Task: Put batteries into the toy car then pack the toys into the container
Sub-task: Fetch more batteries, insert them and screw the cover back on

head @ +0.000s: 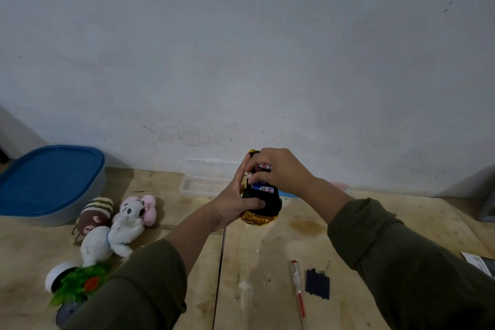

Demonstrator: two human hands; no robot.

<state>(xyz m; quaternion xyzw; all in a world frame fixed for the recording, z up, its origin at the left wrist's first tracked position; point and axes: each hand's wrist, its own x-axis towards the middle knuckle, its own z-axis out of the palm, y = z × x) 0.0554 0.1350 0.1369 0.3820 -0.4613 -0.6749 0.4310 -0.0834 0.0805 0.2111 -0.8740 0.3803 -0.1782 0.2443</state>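
Black and gold, the car (261, 202) is held upside down above the tabletop (267, 262), near the wall (241, 48) and well in from the near edge. We see the left hand (235, 205) wrapped round its side, thumb across the black underside, while the right hand (278, 171) reaches over from above and its curled fingers pinch a battery (265, 166) at the open compartment. A second battery (263, 188), blue and white, lies lower in that compartment.

Behind the car, against the wall, stands a clear tray (198, 186). At far left the container (48, 185), with its blue lid on, sits at the tabletop's back left corner. Just in front of it lie three plush toys: a striped brown one (92, 215), a pink one (151, 209) and a white one (112, 238), touching one another. Near the left sleeve we see a green plant toy (77, 282).

Open tabletop lies between the arms; at its right, a red pen (298, 292) lies just beside the black battery cover (317, 284). A seam (219, 276) between boards runs down the middle.
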